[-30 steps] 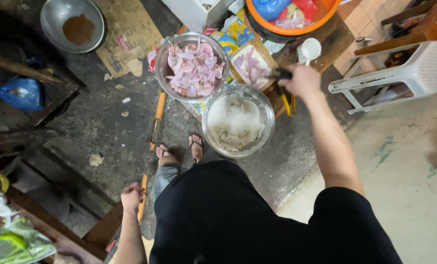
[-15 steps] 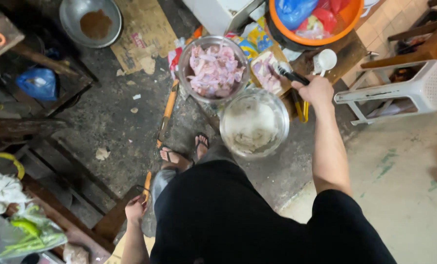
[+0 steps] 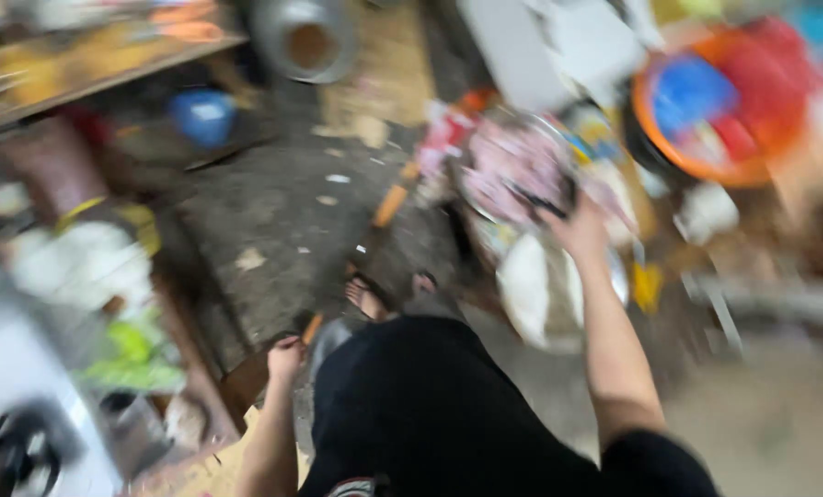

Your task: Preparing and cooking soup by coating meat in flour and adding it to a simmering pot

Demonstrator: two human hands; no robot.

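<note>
The view is heavily motion-blurred. My right hand point(image 3: 575, 228) reaches forward and is closed on a dark-handled utensil point(image 3: 533, 199) over a glass bowl of pink raw meat point(image 3: 514, 164). Just below my forearm sits a second glass bowl point(image 3: 529, 287) with pale contents. My left hand point(image 3: 284, 355) hangs low beside my left leg, next to the edge of a wooden board point(image 3: 246, 382); its fingers look curled, and I cannot tell whether it holds anything. My sandalled feet point(image 3: 374, 296) stand on the dark floor.
An orange basin point(image 3: 717, 101) with blue and red items sits at the far right. A metal bowl point(image 3: 308, 39) with brown contents lies at the top. A blue bag point(image 3: 203, 114) and cluttered wooden shelves fill the left side. A pale stool point(image 3: 779, 304) is at the right.
The camera has swung to the right and the picture has gone blurry. My right hand has moved with the utensil from beside the lower bowl to over the meat bowl. My left hand stays low.
</note>
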